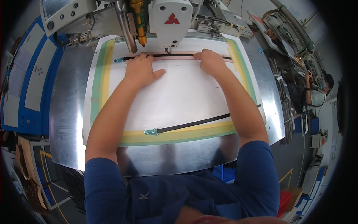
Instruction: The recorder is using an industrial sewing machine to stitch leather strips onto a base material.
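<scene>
A narrow black strap (171, 55) lies straight along a pinkish strip across the far part of a white work plate (186, 86). A blue-green wrapped end piece (119, 59) shows at its left end. My left hand (141, 70) lies over the strap's left part, fingertips on it and thumb stretched out to the right. Farther right, my right hand (211, 62) has its fingers bent and closed at the strap. A second black strap (194, 123) lies slanted near the plate's front edge. It has a blue-green wrapped clip (151, 131) at its left end and passes beneath my right forearm.
Just beyond the strap hangs a white sewing machine head (170, 22), with a brass-coloured nozzle (141, 28) to its left. A control panel (67, 15) stands at far left. Yellow and green tape (100, 74) borders the plate on a metal table (67, 108). Another person (317, 95) is at far right.
</scene>
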